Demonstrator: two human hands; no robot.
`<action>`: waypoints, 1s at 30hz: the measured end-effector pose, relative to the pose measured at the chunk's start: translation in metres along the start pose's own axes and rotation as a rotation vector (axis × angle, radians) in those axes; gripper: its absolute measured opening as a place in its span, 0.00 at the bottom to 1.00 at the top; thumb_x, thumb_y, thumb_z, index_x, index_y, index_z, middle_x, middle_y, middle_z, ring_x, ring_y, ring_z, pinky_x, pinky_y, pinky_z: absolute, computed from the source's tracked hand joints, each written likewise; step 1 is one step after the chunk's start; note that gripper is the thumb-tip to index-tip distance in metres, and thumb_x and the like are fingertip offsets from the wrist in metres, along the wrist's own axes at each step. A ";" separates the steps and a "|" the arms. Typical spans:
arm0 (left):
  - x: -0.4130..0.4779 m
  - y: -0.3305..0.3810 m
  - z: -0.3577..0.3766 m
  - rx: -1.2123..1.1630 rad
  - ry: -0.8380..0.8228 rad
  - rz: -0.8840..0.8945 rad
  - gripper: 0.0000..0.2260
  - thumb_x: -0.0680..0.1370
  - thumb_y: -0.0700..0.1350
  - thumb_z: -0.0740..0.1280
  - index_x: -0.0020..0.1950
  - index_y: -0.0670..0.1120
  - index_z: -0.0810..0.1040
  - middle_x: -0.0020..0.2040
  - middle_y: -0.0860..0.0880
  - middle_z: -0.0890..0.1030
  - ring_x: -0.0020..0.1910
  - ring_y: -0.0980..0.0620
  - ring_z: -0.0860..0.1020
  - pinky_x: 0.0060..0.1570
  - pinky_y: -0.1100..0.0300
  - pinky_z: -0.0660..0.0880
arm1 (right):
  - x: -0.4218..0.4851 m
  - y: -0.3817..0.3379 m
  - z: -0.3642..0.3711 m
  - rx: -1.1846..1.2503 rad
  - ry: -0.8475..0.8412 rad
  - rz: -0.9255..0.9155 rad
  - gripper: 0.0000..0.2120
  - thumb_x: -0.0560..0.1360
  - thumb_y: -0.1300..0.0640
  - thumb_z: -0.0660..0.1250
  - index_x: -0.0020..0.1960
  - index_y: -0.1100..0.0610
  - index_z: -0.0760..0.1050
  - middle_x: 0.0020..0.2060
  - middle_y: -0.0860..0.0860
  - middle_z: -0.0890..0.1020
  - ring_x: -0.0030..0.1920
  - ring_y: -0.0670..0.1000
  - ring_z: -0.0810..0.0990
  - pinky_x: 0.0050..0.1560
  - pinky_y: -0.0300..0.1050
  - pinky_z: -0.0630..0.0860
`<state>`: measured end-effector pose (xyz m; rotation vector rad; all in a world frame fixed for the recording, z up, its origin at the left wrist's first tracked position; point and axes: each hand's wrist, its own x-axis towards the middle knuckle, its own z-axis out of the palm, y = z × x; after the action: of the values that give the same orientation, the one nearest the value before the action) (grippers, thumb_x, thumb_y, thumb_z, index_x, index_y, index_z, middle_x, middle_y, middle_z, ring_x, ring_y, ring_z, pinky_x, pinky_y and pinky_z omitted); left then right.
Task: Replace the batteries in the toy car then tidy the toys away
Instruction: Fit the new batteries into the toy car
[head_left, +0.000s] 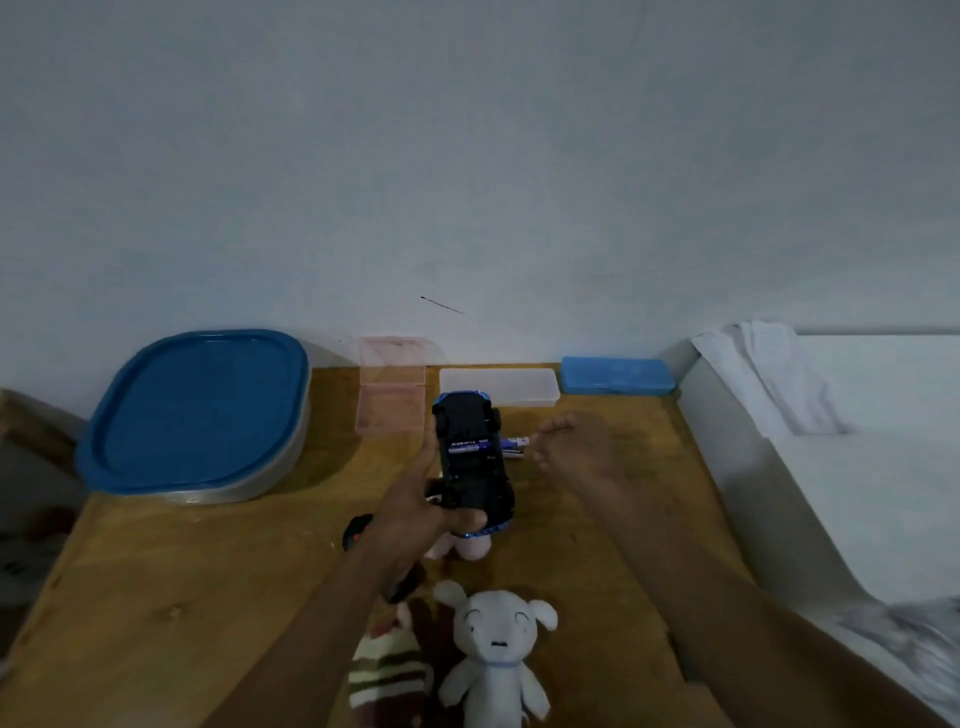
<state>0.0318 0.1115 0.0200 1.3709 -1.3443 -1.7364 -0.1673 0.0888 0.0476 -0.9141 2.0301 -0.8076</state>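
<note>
Seen from the head camera, the left hand (410, 519) grips the blue-and-black plastic toy car (474, 470) above the middle of the yellow-brown wooden table (156, 597). Its fingers curl round the car's near end and its thumb lies along the left flank. The car is turned belly-up, nose towards twelve o'clock, and a blue-labelled cylindrical battery (469, 446) lies crosswise in its underside.

At three o'clock from the car the right hand (582, 452) hovers low over the table, thumb and fingers loosely parted and pointing to nine o'clock. It is blurred, so I cannot tell whether its tips touch the loose blue-and-white batteries (515, 448) that lie on the table between it and the car.

- **Ten o'clock:** a large grey tub with a rounded blue lid (197, 415).
- **Eleven:** a pink translucent plastic box (390, 413), its lid standing open.
- **Twelve to one:** a frosted clear rectangular box (500, 387).
- **Two:** a flat blue plastic case (618, 375) against the wall.
- **Six:** a white plush animal (493, 660) lying face-up, with a brown-and-cream striped soft toy (384, 673) touching its left side.
- **Under the car's near end:** a pale pink soft toy (470, 546) peeping out.
- **Eight, by the left wrist:** a black rounded object with a red spot (357, 532).
- **Right of the table:** white bedding (857, 467).
</note>
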 end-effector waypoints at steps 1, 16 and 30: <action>0.008 0.002 -0.001 0.002 0.005 -0.007 0.50 0.64 0.34 0.78 0.76 0.63 0.57 0.57 0.48 0.83 0.58 0.47 0.80 0.56 0.44 0.78 | 0.010 0.000 0.001 -0.106 0.010 -0.046 0.06 0.73 0.61 0.70 0.41 0.51 0.76 0.47 0.53 0.83 0.48 0.50 0.81 0.54 0.49 0.80; 0.070 0.003 0.010 -0.058 0.041 -0.048 0.43 0.66 0.29 0.76 0.76 0.49 0.61 0.53 0.49 0.84 0.51 0.56 0.83 0.42 0.64 0.80 | 0.079 0.005 0.011 -0.902 -0.279 -0.466 0.06 0.79 0.58 0.61 0.50 0.54 0.77 0.49 0.51 0.81 0.40 0.46 0.71 0.41 0.39 0.66; 0.047 0.006 -0.003 -0.022 0.058 -0.026 0.39 0.64 0.37 0.79 0.70 0.57 0.69 0.57 0.49 0.83 0.59 0.48 0.80 0.55 0.46 0.79 | 0.056 0.000 -0.020 -0.519 -0.194 -0.333 0.12 0.79 0.57 0.64 0.61 0.54 0.79 0.57 0.50 0.80 0.49 0.44 0.74 0.47 0.33 0.67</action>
<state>0.0182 0.0681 0.0081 1.4212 -1.2779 -1.7101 -0.2095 0.0480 0.0372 -1.5876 1.9709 -0.3323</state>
